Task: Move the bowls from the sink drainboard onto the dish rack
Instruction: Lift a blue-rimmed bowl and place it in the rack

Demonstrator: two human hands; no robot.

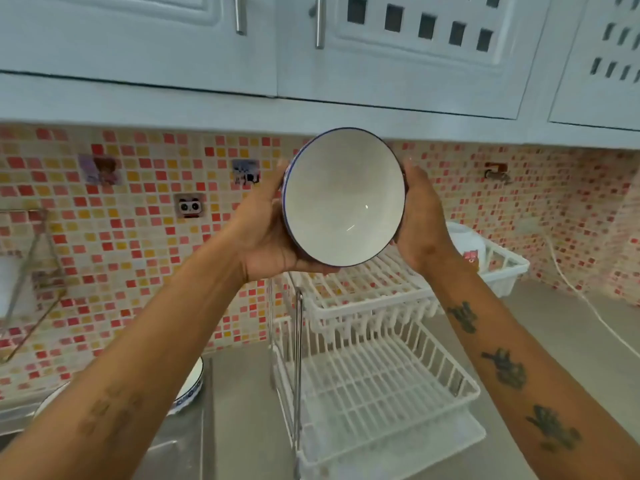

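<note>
The bowl [343, 199] sits mid-frame, tilted toward the camera, with the left hand [266, 230] and right hand [420, 216] cupped around its sides above the dish rack [374, 386]. Looks glazed ceramic, so probably slick and chippable (rim-and-base grip seems safest).

A home kitchen: white wall cabinets [138, 39] above a mosaic tile backsplash [121, 209], a steel sink drainboard [173, 452], and a white dish rack [374, 382] on the surface [571, 323].

No readable text, perhaps only pictures on wall stickers [104, 169].
</note>
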